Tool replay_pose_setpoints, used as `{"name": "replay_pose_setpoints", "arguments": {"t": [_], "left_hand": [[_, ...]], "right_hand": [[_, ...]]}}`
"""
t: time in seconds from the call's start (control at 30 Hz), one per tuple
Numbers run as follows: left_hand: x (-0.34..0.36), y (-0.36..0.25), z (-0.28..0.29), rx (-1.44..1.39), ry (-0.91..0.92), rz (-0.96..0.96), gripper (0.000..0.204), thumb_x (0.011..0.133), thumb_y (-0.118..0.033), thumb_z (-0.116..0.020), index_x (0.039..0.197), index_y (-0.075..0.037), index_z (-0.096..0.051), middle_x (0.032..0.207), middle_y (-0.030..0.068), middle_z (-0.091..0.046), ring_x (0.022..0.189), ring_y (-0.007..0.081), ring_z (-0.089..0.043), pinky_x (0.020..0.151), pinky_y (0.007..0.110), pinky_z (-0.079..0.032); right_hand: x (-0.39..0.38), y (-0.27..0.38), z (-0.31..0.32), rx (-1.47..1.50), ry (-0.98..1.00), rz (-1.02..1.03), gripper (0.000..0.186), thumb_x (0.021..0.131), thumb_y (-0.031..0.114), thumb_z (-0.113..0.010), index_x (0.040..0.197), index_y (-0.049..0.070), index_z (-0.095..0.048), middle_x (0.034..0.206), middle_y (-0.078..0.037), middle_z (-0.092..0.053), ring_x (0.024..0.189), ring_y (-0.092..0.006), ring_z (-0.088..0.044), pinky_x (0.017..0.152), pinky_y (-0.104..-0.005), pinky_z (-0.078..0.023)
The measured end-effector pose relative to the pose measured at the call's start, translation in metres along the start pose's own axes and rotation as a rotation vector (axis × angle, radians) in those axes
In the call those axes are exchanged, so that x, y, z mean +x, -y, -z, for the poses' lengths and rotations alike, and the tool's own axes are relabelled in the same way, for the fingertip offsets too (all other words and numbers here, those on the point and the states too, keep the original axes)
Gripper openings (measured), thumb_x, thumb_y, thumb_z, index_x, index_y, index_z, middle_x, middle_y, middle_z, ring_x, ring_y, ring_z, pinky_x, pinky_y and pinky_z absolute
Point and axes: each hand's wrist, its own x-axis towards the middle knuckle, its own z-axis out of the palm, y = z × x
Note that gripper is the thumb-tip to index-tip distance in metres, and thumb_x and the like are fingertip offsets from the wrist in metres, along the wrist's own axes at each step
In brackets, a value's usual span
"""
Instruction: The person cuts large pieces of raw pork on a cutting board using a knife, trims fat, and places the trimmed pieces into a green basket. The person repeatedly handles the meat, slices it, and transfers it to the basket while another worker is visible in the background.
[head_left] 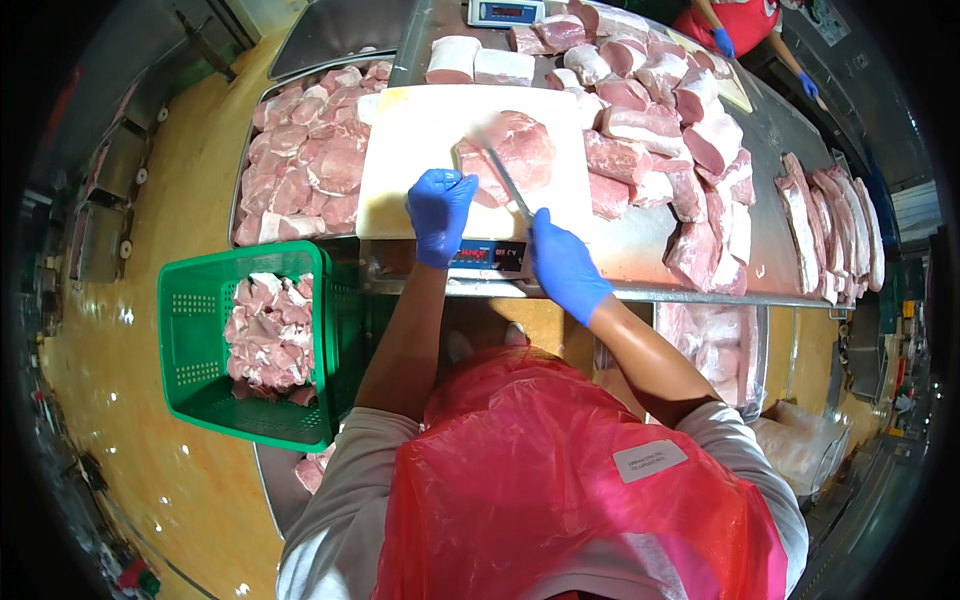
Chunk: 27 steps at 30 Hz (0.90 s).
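Note:
A piece of raw pink meat (530, 150) lies on the white cutting board (400, 130) in front of me. My right hand (565, 262), in a blue glove, grips a knife (508, 180) by its handle. The blade slants up and left across the meat, its tip blurred. At the left of the meat, my gloved left hand (438, 222) hovers above the board with curled fingers. Whatever it may hold is hidden. Just beyond the board's near edge, a scale display (487, 254) shows between my forearms.
Cut meat slices (310, 160) fill a tray at the left. Larger meat blocks (650, 130) crowd the steel table (640, 265), and long strips (830, 225) lie far right. A green crate (185, 340) holds trimmings. Another scale (505, 12) and a gloved co-worker (725, 40) are at the back.

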Motion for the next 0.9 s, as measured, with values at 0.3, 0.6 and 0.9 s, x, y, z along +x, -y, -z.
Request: {"name": "replay_pose_setpoints", "arguments": {"t": [0.3, 0.6, 0.9], "left_hand": [[-0.006, 0.0, 0.009, 0.214, -0.022, -0.037, 0.018, 0.076, -0.012, -0.079, 0.079, 0.002, -0.067, 0.071, 0.0099, -0.065, 0.065, 0.016, -0.062, 0.062, 0.032, -0.051], [0.013, 0.043, 0.031, -0.297, -0.054, 0.1, 0.024, 0.079, -0.018, -0.074, 0.085, 0.003, -0.065, 0.074, 0.0168, -0.067, 0.066, 0.0275, -0.066, 0.066, 0.038, -0.053], [-0.018, 0.0, 0.013, 0.253, 0.063, 0.0, 0.031, 0.077, -0.023, -0.075, 0.085, 0.006, -0.065, 0.078, 0.0239, -0.069, 0.074, 0.0299, -0.07, 0.07, 0.041, -0.053]], "right_hand": [[0.045, 0.054, 0.017, -0.072, 0.211, -0.063, 0.017, 0.097, 0.008, -0.042, 0.109, -0.003, -0.044, 0.089, -0.032, -0.066, 0.083, -0.0483, -0.066, 0.076, -0.0554, -0.051], [-0.075, 0.011, 0.069, -0.359, 0.508, -0.17, 0.024, 0.092, 0.004, -0.047, 0.115, -0.003, -0.043, 0.083, -0.029, -0.066, 0.079, -0.0462, -0.067, 0.068, -0.0539, -0.052], [0.016, 0.047, 0.036, -0.233, 0.205, 0.009, 0.023, 0.093, 0.007, -0.051, 0.112, -0.001, -0.044, 0.08, -0.028, -0.066, 0.076, -0.0466, -0.066, 0.068, -0.0541, -0.052]]}}
